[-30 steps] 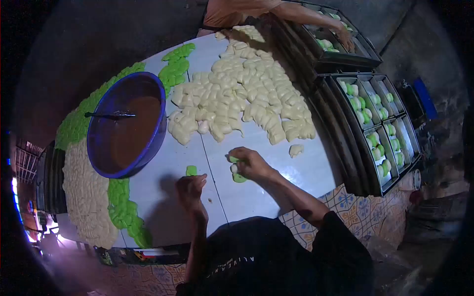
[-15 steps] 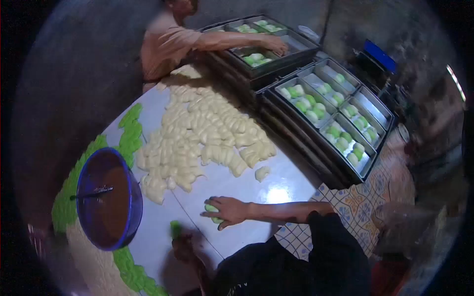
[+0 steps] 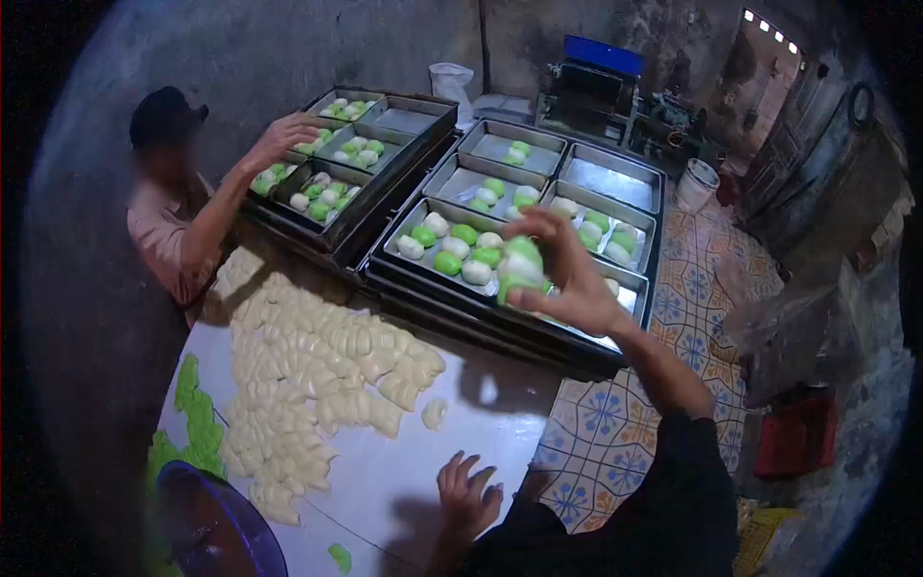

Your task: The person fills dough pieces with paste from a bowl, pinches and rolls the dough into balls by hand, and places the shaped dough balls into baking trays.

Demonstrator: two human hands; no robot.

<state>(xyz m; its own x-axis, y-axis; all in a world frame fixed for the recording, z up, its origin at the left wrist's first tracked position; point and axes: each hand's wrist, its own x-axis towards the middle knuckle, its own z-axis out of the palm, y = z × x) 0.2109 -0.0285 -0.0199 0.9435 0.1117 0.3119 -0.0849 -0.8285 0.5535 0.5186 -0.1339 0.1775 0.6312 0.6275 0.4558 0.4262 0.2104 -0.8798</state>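
Note:
Above the near tray stack, my right hand (image 3: 575, 279) holds a green and white dough piece (image 3: 520, 266) between thumb and fingers. Beneath it, a metal tray (image 3: 389, 242) holds green and white dough balls (image 3: 455, 248). My left hand (image 3: 467, 498) is low over the white table (image 3: 375, 471), fingers apart and holding nothing. Cream dough pieces (image 3: 308, 356) cover much of the table's left part. A small cream piece (image 3: 435, 413) lies apart from them, and a small green piece (image 3: 340, 557) is near the front edge of view.
A co-worker (image 3: 173, 216) reaches over the left tray stack (image 3: 332, 236). A blue basin (image 3: 252, 524) stands at lower left beside green dough (image 3: 199, 423). Beyond the trays are a machine (image 3: 591, 91) and a white bucket (image 3: 697, 185). A red crate (image 3: 796, 435) sits on the right.
The view has swung toward the trays. My right hand has risen from the table to the near trays with the green and white dough. My left hand no longer touches the green piece.

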